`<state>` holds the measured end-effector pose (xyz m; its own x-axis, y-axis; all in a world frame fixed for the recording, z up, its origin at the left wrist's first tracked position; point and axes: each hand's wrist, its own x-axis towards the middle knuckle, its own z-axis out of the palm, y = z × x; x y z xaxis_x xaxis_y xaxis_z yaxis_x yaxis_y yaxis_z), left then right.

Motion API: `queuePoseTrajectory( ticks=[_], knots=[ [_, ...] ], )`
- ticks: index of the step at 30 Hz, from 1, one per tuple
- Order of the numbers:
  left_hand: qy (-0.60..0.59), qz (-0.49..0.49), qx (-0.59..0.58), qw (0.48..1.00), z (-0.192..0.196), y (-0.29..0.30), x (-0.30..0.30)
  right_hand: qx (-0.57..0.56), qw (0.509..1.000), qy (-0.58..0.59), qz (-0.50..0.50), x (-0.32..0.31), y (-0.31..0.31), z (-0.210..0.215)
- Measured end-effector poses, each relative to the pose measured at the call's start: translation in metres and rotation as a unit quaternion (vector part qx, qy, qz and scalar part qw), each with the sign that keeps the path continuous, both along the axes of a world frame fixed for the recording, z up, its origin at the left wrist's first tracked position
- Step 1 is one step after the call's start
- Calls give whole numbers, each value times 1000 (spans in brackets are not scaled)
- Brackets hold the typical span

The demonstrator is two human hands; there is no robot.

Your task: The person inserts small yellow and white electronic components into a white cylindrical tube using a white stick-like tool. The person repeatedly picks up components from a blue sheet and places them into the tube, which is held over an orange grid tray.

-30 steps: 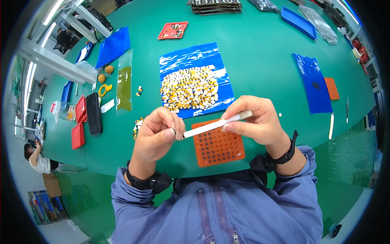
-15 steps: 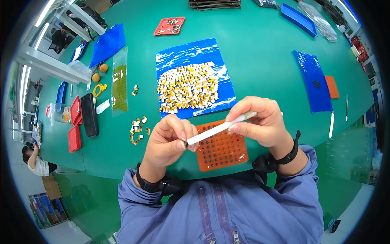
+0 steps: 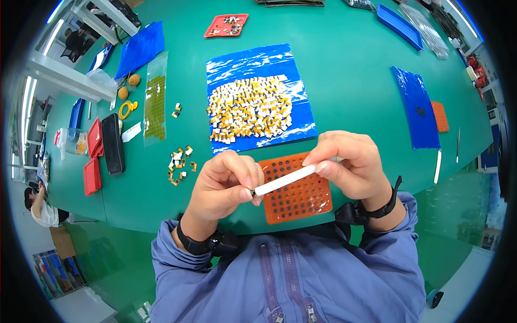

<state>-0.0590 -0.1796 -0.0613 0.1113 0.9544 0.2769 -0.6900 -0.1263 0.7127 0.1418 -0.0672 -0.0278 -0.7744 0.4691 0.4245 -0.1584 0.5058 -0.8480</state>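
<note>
My right hand (image 3: 351, 166) pinches a slim white stick (image 3: 286, 180) between thumb and fingers. The stick slants down to my left hand (image 3: 225, 182), which is closed on a small dark piece (image 3: 252, 192) at the stick's lower end. Fingertips hide most of that piece. Below the stick lies an orange tray (image 3: 301, 203) with rows of holes, many with small dark round pieces in them. Beyond my hands a blue sheet (image 3: 247, 60) carries a pile of small white-and-amber parts (image 3: 250, 107).
Loose parts (image 3: 179, 161) lie left of the blue sheet. A black case (image 3: 112, 144), red boxes (image 3: 92, 176) and a yellow ring (image 3: 127, 110) are farther left. At the far side sits a red tray (image 3: 226, 26). Another blue sheet (image 3: 417, 110) and tweezers (image 3: 458, 145) lie right.
My right hand has moved slightly right, and its fingers now cover more of the stick's upper end. The left hand keeps its pinch at the lower end. The view has shifted a little.
</note>
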Motion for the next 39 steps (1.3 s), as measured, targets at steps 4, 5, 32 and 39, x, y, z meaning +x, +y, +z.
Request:
queuePoseTrajectory(
  ticks=[4, 5, 32, 39],
  knots=[
    [-4, 4, 5, 1000, 0, -1, 1, 16, 999, 30, 3, -2, -1, 1],
    [-3, 3, 8, 1000, 0, 0, 1, 3, 1000, 17, 5, 0, -2, -1],
    [-25, -9, 12, 1000, -1, 0, 1, 44, 999, 28, 6, -4, -1, -4],
    [-9, -14, 14, 1000, -1, 1, -1, 51, 998, -4, 26, 1, 1, -4]
  ],
)
